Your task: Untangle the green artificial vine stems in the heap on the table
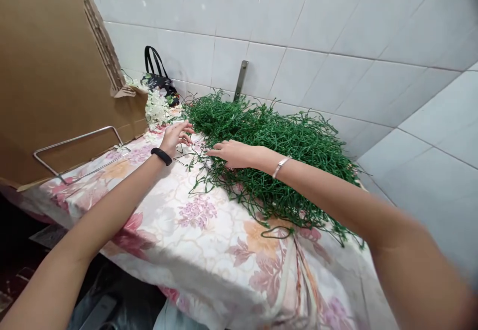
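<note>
A large heap of green artificial vine strands [276, 141] lies on a table covered with a floral cloth [201, 235]. My left hand [176, 137], with a black band on the wrist, reaches to the heap's left edge, fingers curled on a thin green strand. My right hand [233, 153], a silver bracelet on the wrist, rests palm down on the heap's near edge, fingers stretched toward the left hand and touching loose strands.
A big cardboard sheet [48, 71] leans at the left with a metal wire frame [76, 151] before it. White artificial flowers [155, 106] and a black handbag [160, 78] sit at the back by the tiled wall. The table's edge drops off in front.
</note>
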Demonstrator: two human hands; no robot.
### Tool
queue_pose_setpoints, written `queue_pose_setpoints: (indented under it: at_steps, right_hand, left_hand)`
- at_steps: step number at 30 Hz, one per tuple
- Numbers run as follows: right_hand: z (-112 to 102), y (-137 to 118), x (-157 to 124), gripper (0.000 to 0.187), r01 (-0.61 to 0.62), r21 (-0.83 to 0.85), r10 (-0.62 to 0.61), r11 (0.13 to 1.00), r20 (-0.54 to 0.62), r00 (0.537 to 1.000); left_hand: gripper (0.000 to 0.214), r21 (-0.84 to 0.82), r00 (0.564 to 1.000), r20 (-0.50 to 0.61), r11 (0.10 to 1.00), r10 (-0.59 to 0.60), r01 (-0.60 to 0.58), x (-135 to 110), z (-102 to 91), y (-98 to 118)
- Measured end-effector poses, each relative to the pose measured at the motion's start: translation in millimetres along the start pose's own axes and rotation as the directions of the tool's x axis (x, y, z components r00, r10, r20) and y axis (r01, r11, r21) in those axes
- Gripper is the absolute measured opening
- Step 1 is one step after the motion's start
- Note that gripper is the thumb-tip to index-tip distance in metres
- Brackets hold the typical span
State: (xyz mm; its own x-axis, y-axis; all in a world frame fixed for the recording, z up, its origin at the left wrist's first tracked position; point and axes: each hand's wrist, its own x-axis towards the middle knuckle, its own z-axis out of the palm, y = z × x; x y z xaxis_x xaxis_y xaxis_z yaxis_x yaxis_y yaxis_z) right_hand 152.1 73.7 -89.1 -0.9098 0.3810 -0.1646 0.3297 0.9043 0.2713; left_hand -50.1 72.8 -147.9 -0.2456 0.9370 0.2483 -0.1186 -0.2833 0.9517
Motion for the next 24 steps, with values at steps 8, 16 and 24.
queue_pose_setpoints:
  at_steps: [8,16,24]
  right_hand:
    - [-19.3,30.6,20.2,0.026,-0.146,-0.093,0.144,0.985,-0.029,0.989]
    - [-57.9,44.2,-7.4,0.021,-0.183,0.202,0.224,0.962,-0.204,0.953]
    - [-78.8,43.6,-26.7,0.018,-0.194,0.411,0.345,0.891,-0.336,0.876]
  left_hand:
    - [0.031,-0.015,1.0,-0.01,1.0,0.009,-0.009,1.3,-2.3,5.7]
    - [0.029,0.009,1.0,-0.011,1.0,-0.003,0.003,-0.5,-0.8,8.9]
    - [0.028,0.192,1.0,-0.013,0.981,0.001,0.002,1.6,-4.0,8.4]
